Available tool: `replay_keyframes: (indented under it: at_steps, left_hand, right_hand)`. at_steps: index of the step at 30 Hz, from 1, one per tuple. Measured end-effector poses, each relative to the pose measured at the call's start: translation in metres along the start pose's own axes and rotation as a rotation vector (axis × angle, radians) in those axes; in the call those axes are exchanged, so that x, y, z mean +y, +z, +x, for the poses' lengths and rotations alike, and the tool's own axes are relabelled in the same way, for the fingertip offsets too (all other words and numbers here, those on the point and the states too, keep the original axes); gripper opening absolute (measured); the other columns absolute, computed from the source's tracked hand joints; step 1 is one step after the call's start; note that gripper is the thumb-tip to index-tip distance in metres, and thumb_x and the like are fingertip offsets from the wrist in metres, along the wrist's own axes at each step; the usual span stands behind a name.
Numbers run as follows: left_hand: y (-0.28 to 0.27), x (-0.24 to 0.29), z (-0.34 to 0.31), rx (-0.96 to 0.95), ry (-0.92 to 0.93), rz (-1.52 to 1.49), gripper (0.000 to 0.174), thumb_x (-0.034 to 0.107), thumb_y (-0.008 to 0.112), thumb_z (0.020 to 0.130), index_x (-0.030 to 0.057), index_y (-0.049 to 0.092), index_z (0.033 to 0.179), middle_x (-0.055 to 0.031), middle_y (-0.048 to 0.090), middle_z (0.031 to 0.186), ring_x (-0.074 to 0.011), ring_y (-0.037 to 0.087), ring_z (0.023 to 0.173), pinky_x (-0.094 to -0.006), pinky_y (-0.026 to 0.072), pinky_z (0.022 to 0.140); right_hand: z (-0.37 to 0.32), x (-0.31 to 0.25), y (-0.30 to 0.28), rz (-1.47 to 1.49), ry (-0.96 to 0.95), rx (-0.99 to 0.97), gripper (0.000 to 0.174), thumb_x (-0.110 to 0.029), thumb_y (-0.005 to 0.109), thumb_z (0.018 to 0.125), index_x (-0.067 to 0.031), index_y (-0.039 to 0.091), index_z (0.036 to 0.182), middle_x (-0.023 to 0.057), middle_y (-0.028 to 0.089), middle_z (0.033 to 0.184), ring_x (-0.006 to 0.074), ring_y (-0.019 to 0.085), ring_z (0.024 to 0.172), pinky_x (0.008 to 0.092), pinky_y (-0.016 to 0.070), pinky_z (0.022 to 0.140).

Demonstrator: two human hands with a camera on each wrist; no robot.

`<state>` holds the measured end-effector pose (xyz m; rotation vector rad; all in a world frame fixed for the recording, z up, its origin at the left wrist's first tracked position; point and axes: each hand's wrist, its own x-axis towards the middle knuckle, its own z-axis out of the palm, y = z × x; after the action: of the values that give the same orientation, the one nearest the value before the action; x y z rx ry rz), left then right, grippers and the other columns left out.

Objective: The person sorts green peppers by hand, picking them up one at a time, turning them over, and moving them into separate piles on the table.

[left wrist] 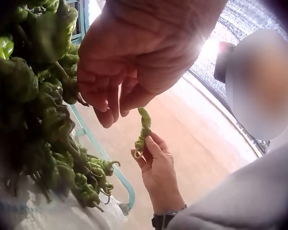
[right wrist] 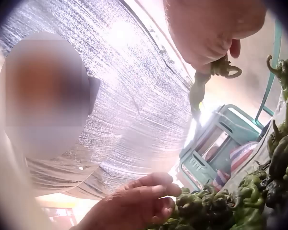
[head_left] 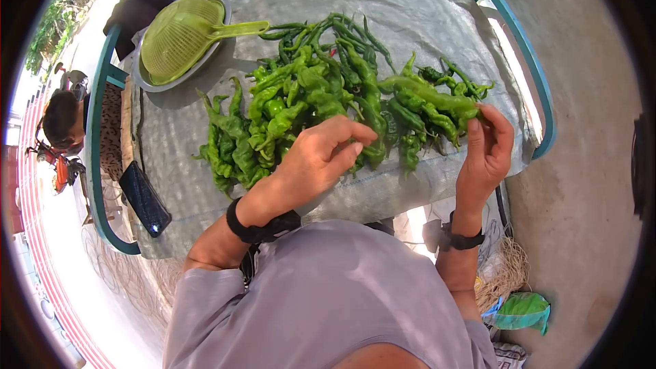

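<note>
A pile of long, wrinkled green peppers [head_left: 301, 92] lies on a grey sheet [head_left: 424, 7] over the table. My right hand [head_left: 486, 154] pinches one pale green pepper [head_left: 441, 101] by its stem end, between thumb and fingers. In the left wrist view this pepper [left wrist: 143, 125] stands up from the right hand [left wrist: 159, 175], its curled stem low by the fingers. Over the near edge of the pile is my left hand [head_left: 326, 154], loosely bent and holding nothing. The right wrist view has the left hand [right wrist: 139, 199] beside the peppers.
A yellow-green strainer [head_left: 181, 37] sits in a metal bowl [head_left: 222, 10] at the far left. Nearer on that side lies a black phone [head_left: 145, 198]. Teal rails [head_left: 523, 61] flank the table. Another person [head_left: 65, 119] is beyond the left rail.
</note>
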<state>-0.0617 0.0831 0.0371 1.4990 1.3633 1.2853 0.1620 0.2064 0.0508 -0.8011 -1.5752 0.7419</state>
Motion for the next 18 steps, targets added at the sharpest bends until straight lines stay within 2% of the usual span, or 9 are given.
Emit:
replay_keyframes:
  at_steps: [3, 6, 7, 8, 10, 11, 12, 14, 18]
  left_hand:
    - [0.012, 0.002, 0.000, 0.054, 0.044, -0.180, 0.030, 0.007, 0.064, 0.094, 0.0018, 0.063, 0.123, -0.0103, 0.062, 0.097, -0.0172, 0.062, 0.080, -0.0302, 0.0509, 0.070]
    - [0.017, 0.002, 0.013, 0.147, 0.292, -0.001, 0.031, 0.010, 0.067, 0.094, 0.0019, 0.062, 0.124, -0.0120, 0.063, 0.101, -0.0197, 0.064, 0.084, -0.0308, 0.0519, 0.072]
    - [0.017, 0.002, 0.014, 0.148, 0.288, -0.004, 0.030, 0.010, 0.067, 0.095, 0.0016, 0.062, 0.123, -0.0124, 0.064, 0.102, -0.0207, 0.064, 0.084, -0.0310, 0.0520, 0.072]
    - [0.016, 0.001, 0.014, 0.148, 0.283, -0.006, 0.029, 0.010, 0.067, 0.095, 0.0014, 0.062, 0.121, -0.0128, 0.064, 0.103, -0.0217, 0.065, 0.085, -0.0313, 0.0521, 0.073]
    - [0.014, 0.000, 0.006, 0.069, 0.020, -0.289, 0.025, 0.010, 0.067, 0.095, 0.0005, 0.063, 0.118, -0.0133, 0.065, 0.104, -0.0240, 0.065, 0.085, -0.0321, 0.0521, 0.073]
    - [0.012, -0.005, 0.005, 0.109, 0.059, -0.208, 0.023, 0.010, 0.067, 0.095, 0.0000, 0.063, 0.116, -0.0131, 0.065, 0.104, -0.0231, 0.065, 0.084, -0.0316, 0.0518, 0.073]
    - [0.010, -0.010, 0.006, 0.150, 0.097, -0.127, 0.022, 0.010, 0.067, 0.095, -0.0005, 0.063, 0.114, -0.0129, 0.065, 0.103, -0.0221, 0.065, 0.082, -0.0312, 0.0516, 0.073]
    - [0.009, -0.014, 0.009, 0.228, 0.167, -0.006, 0.020, 0.009, 0.068, 0.095, -0.0020, 0.064, 0.110, -0.0126, 0.065, 0.101, -0.0167, 0.063, 0.074, -0.0294, 0.0505, 0.068]
    - [0.013, -0.015, 0.006, 0.251, 0.061, -0.042, 0.026, 0.009, 0.071, 0.092, -0.0016, 0.064, 0.115, -0.0114, 0.064, 0.096, -0.0140, 0.058, 0.068, -0.0285, 0.0490, 0.062]
  right_hand:
    - [-0.005, -0.007, 0.007, 0.345, 0.333, -0.308, 0.024, -0.002, 0.064, 0.096, -0.0027, 0.061, 0.120, 0.0019, 0.066, 0.106, 0.0079, 0.060, 0.097, 0.0238, 0.0483, 0.085]
    - [-0.015, 0.002, 0.021, 0.489, 0.591, -0.676, 0.025, -0.007, 0.063, 0.098, -0.0023, 0.060, 0.123, 0.0020, 0.066, 0.108, 0.0069, 0.060, 0.094, 0.0235, 0.0489, 0.079]
    - [-0.020, 0.002, 0.029, 0.516, 0.651, -0.776, 0.025, -0.009, 0.062, 0.099, -0.0023, 0.060, 0.123, 0.0018, 0.066, 0.109, 0.0068, 0.060, 0.094, 0.0236, 0.0489, 0.078]
    - [-0.022, -0.001, 0.033, 0.516, 0.739, -0.807, 0.027, -0.016, 0.059, 0.102, -0.0027, 0.058, 0.126, 0.0048, 0.067, 0.110, 0.0080, 0.063, 0.089, 0.0238, 0.0515, 0.069]
    - [-0.020, -0.009, 0.033, 0.471, 0.869, -0.844, 0.031, -0.021, 0.056, 0.103, -0.0025, 0.056, 0.128, 0.0070, 0.067, 0.108, 0.0093, 0.065, 0.083, 0.0235, 0.0522, 0.062]
    - [-0.020, -0.011, 0.033, 0.447, 0.934, -0.860, 0.033, -0.024, 0.055, 0.104, -0.0025, 0.055, 0.129, 0.0081, 0.068, 0.106, 0.0099, 0.065, 0.080, 0.0234, 0.0525, 0.059]
    - [-0.022, -0.009, 0.031, 0.355, 0.946, -0.916, 0.038, -0.029, 0.052, 0.105, -0.0022, 0.053, 0.132, 0.0105, 0.068, 0.102, 0.0113, 0.066, 0.074, 0.0233, 0.0524, 0.053]
    - [-0.023, -0.004, 0.023, 0.326, 0.921, -0.965, 0.037, -0.027, 0.054, 0.104, -0.0022, 0.053, 0.132, 0.0088, 0.068, 0.099, 0.0105, 0.065, 0.073, 0.0229, 0.0522, 0.055]
    - [-0.031, -0.002, 0.014, 0.373, 0.787, -0.909, 0.035, -0.023, 0.058, 0.102, -0.0029, 0.054, 0.131, 0.0049, 0.068, 0.096, 0.0084, 0.063, 0.072, 0.0221, 0.0513, 0.060]
